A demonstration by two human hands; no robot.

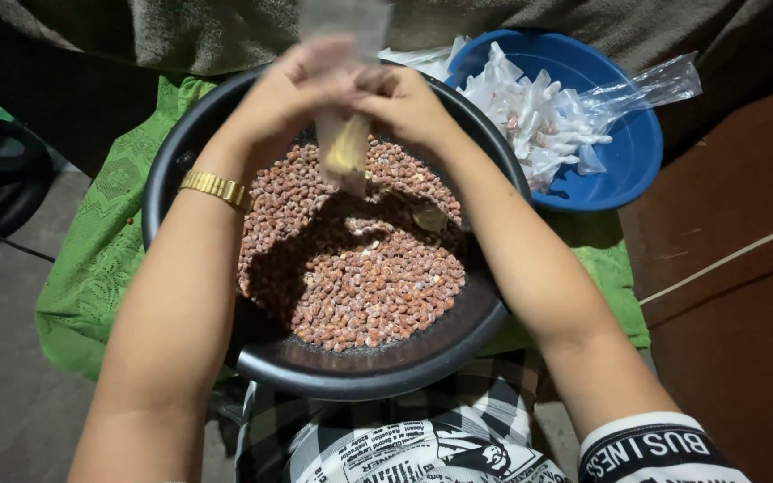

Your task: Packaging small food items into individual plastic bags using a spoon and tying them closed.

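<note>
**Both Hands Raised Together, Fingers Pinched**

Both bare forearms stretched forward from the lower edge of view, converging toward the top centre. Left hand (293, 85) curled, fingers bunched and blurred, gold bracelet (216, 188) on its wrist. Right hand (404, 103) close beside it, knuckles up, fingertips pinched inward and touching the left's. Right upper arm in a short dark-edged sleeve (655, 447).

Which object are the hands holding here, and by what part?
Both the left hand and right hand pinch a small clear plastic bag at its upper part, above the nuts in the dark pan.
</note>
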